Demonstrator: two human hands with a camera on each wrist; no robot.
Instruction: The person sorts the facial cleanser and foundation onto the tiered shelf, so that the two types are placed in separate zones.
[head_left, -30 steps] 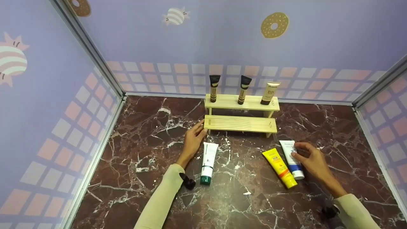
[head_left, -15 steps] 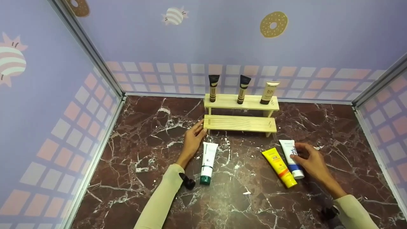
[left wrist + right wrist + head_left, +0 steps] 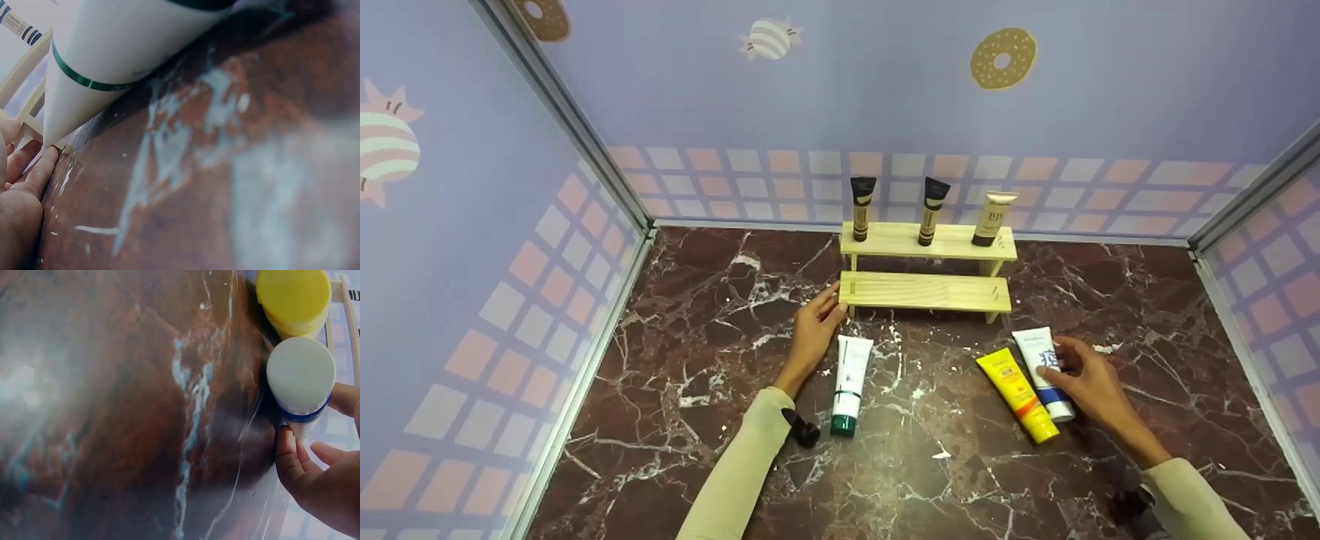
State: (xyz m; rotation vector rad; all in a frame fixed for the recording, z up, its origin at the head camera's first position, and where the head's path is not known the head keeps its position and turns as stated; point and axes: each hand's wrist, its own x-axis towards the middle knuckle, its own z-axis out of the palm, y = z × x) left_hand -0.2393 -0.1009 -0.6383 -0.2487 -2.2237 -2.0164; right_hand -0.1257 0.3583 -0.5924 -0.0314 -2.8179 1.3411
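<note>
My left hand (image 3: pixel 812 337) reaches to the left end of a two-tier wooden stand (image 3: pixel 924 291), its extended fingers touching the lower shelf. Beside that wrist a white tube with a green cap (image 3: pixel 851 384) lies on the tabletop; in the left wrist view the tube (image 3: pixel 112 45) partly covers the fingers. My right hand (image 3: pixel 1099 382) grips a white tube with a blue band (image 3: pixel 1039 360), thumb on its face and fingers along its right side. A yellow tube (image 3: pixel 1014 390) lies just left of it. The right wrist view shows the banded tube's white cap (image 3: pixel 301 374) end-on.
Two black-topped tubes, the left one (image 3: pixel 862 210) and the middle one (image 3: pixel 933 211), stand on the upper shelf with a beige BB tube (image 3: pixel 994 219). Purple patterned walls (image 3: pixel 885 82) border the dark marbled tabletop (image 3: pixel 915 480) at the back and sides.
The right thumb has moved further over the white-and-blue tube, which has shifted slightly left toward the yellow tube. My left hand stays at the stand.
</note>
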